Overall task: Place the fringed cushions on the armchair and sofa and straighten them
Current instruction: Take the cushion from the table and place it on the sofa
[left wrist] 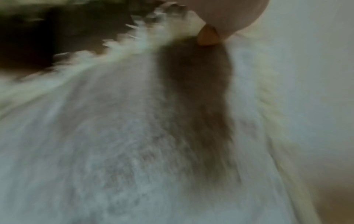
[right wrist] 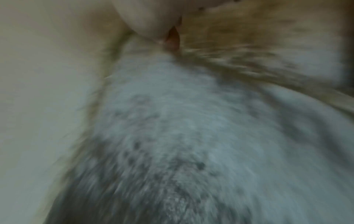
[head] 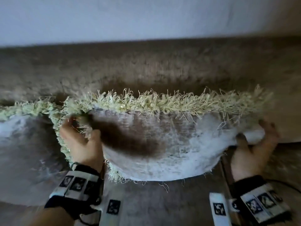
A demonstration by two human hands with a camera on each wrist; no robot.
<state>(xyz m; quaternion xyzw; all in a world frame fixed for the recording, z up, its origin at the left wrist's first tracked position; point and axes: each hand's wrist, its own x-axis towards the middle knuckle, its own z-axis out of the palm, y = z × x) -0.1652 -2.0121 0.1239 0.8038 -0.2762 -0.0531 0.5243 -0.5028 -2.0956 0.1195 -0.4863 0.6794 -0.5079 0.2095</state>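
A pale, bare wall (head: 146,17) fills the top of the head view, bluish-white on the left and turning warmer beige toward the upper right corner. Below it runs the long back of a sofa (head: 146,66) in brown, coarse-woven fabric, its top edge a nearly straight line across the whole width. The fabric is lighter near the top edge and falls into deep shadow lower down. The seat of the sofa spreads across the bottom in the same brown cloth. The light is dim and soft, and much of the picture is blurred. Both wrist views are heavily blurred; little of the room can be made out.
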